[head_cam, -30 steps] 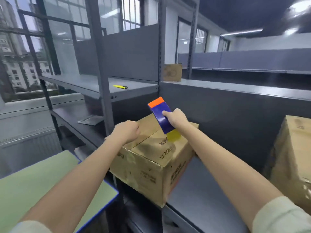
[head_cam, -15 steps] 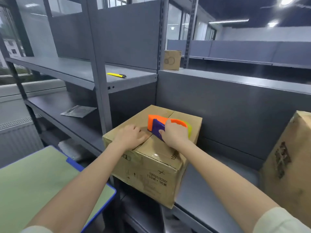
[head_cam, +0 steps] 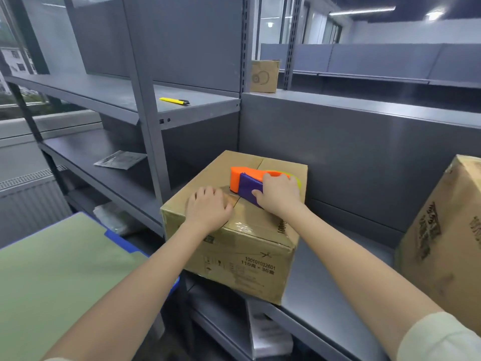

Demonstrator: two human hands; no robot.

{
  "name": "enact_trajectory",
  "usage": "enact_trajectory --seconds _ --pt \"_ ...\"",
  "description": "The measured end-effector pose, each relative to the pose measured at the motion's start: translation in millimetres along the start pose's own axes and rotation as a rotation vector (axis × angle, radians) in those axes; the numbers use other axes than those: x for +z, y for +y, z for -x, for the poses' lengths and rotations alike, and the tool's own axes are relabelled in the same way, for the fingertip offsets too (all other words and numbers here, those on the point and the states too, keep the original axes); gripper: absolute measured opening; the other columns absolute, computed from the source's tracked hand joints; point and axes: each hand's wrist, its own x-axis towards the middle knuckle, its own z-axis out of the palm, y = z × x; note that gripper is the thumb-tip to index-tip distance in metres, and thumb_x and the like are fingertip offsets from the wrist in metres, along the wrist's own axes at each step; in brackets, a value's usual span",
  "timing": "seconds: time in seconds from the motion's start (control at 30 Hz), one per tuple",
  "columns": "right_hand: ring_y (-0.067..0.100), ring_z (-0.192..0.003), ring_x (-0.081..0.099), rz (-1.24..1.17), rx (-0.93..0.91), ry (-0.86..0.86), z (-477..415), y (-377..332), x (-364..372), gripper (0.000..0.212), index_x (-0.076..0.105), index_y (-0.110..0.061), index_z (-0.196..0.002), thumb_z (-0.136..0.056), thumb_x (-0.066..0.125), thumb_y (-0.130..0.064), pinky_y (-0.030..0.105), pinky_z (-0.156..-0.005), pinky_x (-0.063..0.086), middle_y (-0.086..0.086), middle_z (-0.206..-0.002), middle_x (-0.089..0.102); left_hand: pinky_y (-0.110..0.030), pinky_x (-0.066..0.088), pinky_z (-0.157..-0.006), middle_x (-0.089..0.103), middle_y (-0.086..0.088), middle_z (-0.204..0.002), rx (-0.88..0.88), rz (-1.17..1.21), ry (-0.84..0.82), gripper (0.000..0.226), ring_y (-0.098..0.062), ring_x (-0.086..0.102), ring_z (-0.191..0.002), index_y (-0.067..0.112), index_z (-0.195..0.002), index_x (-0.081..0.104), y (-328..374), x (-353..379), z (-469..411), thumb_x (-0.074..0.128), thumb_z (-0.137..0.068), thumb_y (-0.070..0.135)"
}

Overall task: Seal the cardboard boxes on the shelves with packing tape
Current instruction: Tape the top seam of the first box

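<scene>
Cardboard box (head_cam: 247, 256) first: it sits at the centre of my view, skewed on the grey shelf (head_cam: 325, 282), its near left corner hanging past the shelf edge, so I judge the first job is to stop it sliding. A larger box (head_cam: 442, 243) leans at 3 o'clock, well apart, not yet dealt with. On the lid lies the orange and purple tape dispenser (head_cam: 244, 182), roughly halfway along and just beside the centre seam (head_cam: 260, 162), its orange nose pointing to 11 o'clock. My right hand (head_cam: 279, 194) is curled round the dispenser from its 4 o'clock side, thumb on the purple face. My left hand (head_cam: 208, 208) lies at 9 o'clock from it, just beside, palm down with the fingers lightly bent, gripping nothing and pressing the lid at the near end of the seam. Glossy tape (head_cam: 242, 226) shows there, running over the near edge. To do this well I would lean on the left hand, hold the dispenser low so it presses the strip flat, and run it straight along the seam toward 12 o'clock. The gap to the back panel (head_cam: 364, 165) looks tight, so wrapping the far edge may be awkward. A utility knife (head_cam: 173, 101) lies on the upper shelf at 11 o'clock, should the cut fail.
</scene>
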Motion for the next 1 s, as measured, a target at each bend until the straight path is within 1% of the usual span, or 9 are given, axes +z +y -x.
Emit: enact_trajectory --seconds 0.2,0.27,0.37,0.47,0.53,0.63,0.73,0.83,1.0 --pt "0.028 -0.112 0.052 0.002 0.075 -0.019 18.3 27.0 -11.9 0.035 0.051 -0.014 -0.115 -0.092 0.051 -0.041 0.041 -0.101 0.028 0.008 -0.117 0.061 -0.037 0.037 -0.086 0.051 -0.01 -0.119 0.022 -0.162 -0.01 0.041 -0.025 0.044 -0.11 0.01 -0.115 0.051 49.2 -10.0 21.2 0.034 -0.091 0.038" --pt "0.029 -0.11 0.052 0.019 0.121 -0.036 23.1 34.0 -16.2 0.032 0.051 -0.015 -0.113 -0.092 0.05 -0.04 0.046 -0.105 0.022 0.007 -0.113 0.062 -0.035 0.037 -0.085 0.052 -0.01 -0.117 0.059 -0.207 -0.012 0.045 -0.025 0.045 -0.108 0.01 -0.114 0.051 60.8 -13.5 28.5 0.034 -0.091 0.044" --pt "0.027 -0.11 0.051 0.002 0.172 -0.027 30.5 40.7 -15.1 0.028 0.051 -0.016 -0.11 -0.092 0.048 -0.038 0.06 -0.109 0.009 0.005 -0.11 0.061 -0.035 0.038 -0.086 0.055 -0.008 -0.115 0.132 -0.2 -0.029 0.057 -0.024 0.048 -0.108 0.012 -0.113 0.054 64.8 -20.9 33.5 0.035 -0.087 0.06" --pt "0.028 -0.121 0.043 -0.028 0.213 0.049 40.2 37.6 -6.0 0.033 0.048 -0.016 -0.118 -0.092 0.049 -0.037 0.065 -0.107 0.006 0.007 -0.12 0.054 -0.034 0.037 -0.083 0.057 -0.005 -0.107 0.204 -0.114 -0.039 0.055 -0.023 0.05 -0.102 0.014 -0.104 0.057 50.4 -31.0 27.7 0.039 -0.085 0.062" --pt "0.03 -0.129 0.033 -0.038 0.225 0.114 46.9 31.7 2.4 0.045 0.04 -0.015 -0.129 -0.091 0.052 -0.035 0.064 -0.108 0.007 0.009 -0.131 0.046 -0.032 0.037 -0.083 0.055 -0.003 -0.108 0.275 -0.057 -0.089 0.053 -0.02 0.048 -0.101 0.015 -0.108 0.058 36.0 -33.0 20.1 0.041 -0.086 0.06" --pt "0.033 -0.138 0.02 -0.038 0.213 0.166 54.5 24.2 13.4 0.064 0.022 -0.013 -0.145 -0.093 0.053 -0.032 0.058 -0.112 0.008 0.012 -0.146 0.032 -0.031 0.036 -0.097 0.048 0.001 -0.128 0.358 0.094 -0.254 0.058 -0.015 0.04 -0.116 0.022 -0.128 0.049 14.8 -27.2 7.7 0.044 -0.086 0.062" --pt "0.034 -0.14 0.016 -0.014 0.206 0.18 54.8 24.6 18.4 0.066 0.016 -0.014 -0.148 -0.094 0.051 -0.031 0.054 -0.113 0.008 0.012 -0.15 0.028 -0.033 0.027 -0.106 0.036 0.008 -0.144 0.375 0.223 -0.354 0.068 -0.01 0.031 -0.129 0.031 -0.14 0.034 -0.2 -20.0 -1.6 0.043 -0.083 0.068" --pt "0.032 -0.14 0.019 -0.022 0.206 0.194 52.4 27.9 20.7 0.066 0.017 -0.015 -0.148 -0.094 0.052 -0.032 0.052 -0.114 0.009 0.01 -0.149 0.03 -0.035 0.024 -0.109 0.031 0.009 -0.148 0.39 0.24 -0.324 0.073 -0.01 0.029 -0.133 0.034 -0.143 0.029 -5.5 -12.0 -3.9 0.04 -0.081 0.072" --pt "0.03 -0.138 0.022 -0.015 0.161 0.204 52.7 34.6 23.9 0.063 0.021 -0.016 -0.147 -0.094 0.05 -0.034 0.051 -0.114 0.011 0.009 -0.146 0.034 -0.037 0.017 -0.113 0.026 0.008 -0.152 0.379 0.147 -0.269 0.071 -0.013 0.024 -0.136 0.031 -0.145 0.025 1.4 -10.8 8.3 0.034 -0.085 0.07"
